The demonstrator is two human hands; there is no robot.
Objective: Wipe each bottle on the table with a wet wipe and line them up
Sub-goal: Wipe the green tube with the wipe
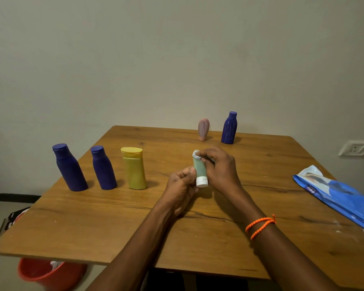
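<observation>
A small green tube [199, 169] with a white cap stands cap-down over the middle of the wooden table [135, 217]. My left hand [182, 185] pinches it near the cap. My right hand [219, 166] holds a white wet wipe [196, 154] against the tube's top end. On the left stand two blue bottles [70, 168] [103, 169] and a yellow bottle [134, 169] in a row. A pink bottle [203, 129] and a ribbed blue bottle [229, 128] stand apart at the far edge.
A blue pack of wet wipes [336, 194] lies at the table's right edge. A red bucket [48, 274] sits on the floor under the front left corner. A wall socket [357, 148] is on the right.
</observation>
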